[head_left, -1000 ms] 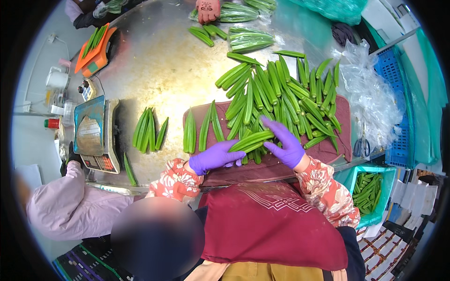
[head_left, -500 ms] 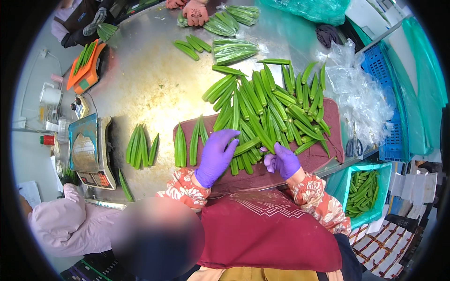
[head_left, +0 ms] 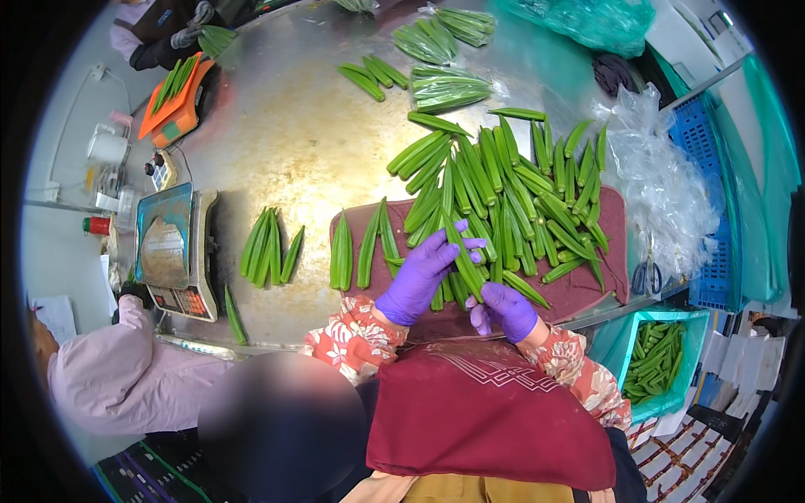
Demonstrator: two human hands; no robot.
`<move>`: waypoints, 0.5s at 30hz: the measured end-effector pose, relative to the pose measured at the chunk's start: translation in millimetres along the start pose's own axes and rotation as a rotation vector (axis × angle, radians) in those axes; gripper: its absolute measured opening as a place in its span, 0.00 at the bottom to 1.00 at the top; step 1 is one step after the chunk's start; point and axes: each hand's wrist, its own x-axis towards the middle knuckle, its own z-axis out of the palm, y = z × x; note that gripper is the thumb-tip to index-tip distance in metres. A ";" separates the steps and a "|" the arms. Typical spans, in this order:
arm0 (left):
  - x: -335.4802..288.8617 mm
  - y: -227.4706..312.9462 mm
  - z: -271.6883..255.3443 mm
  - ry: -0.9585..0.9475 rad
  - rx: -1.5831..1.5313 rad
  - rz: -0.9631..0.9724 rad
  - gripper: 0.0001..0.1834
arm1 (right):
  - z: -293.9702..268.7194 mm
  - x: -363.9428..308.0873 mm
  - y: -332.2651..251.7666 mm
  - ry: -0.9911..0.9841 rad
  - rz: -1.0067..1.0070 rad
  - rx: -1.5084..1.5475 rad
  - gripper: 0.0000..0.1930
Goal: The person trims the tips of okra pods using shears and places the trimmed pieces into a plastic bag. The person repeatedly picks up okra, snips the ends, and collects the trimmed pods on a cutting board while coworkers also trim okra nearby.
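In purple gloves, my hands are close together over the near edge of a heap of green okra pods [head_left: 511,189]. A long okra pod [head_left: 464,265] slants between them. My left hand [head_left: 419,281] has its fingers closed around the pod's middle. My right hand [head_left: 508,312] pinches the pod's near end between thumb and fingers. The heap lies on a folded maroon cloth [head_left: 616,251]. To the left of my left hand, a few pods [head_left: 367,251] are set apart on the cloth, and a small row of pods [head_left: 267,251] lies on the metal table.
Bagged okra [head_left: 449,88] lies at the far side, near clear plastic bags [head_left: 654,168]. Scissors [head_left: 646,277] sit at the right edge, above a teal-lined crate [head_left: 616,360] of okra. Scales [head_left: 205,260] stand at left. A person in a pale jacket [head_left: 126,369] is at lower left.
My left hand has moved right and now grips the okra pod with my right hand, lifted off the heap. The view has shifted, and a co-worker's pink-gloved hands at the far side have left it.
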 end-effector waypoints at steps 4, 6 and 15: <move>2.0 5.4 -6.2 0.042 -0.003 0.076 0.20 | -2.6 -0.2 2.0 -0.058 0.062 0.149 0.19; 3.8 5.3 -14.8 0.042 0.031 0.104 0.17 | 0.3 -0.1 1.0 -0.038 0.058 0.153 0.19; -2.3 -5.0 -0.7 -0.024 -0.020 -0.008 0.20 | -0.7 4.5 4.9 -0.249 0.083 0.463 0.23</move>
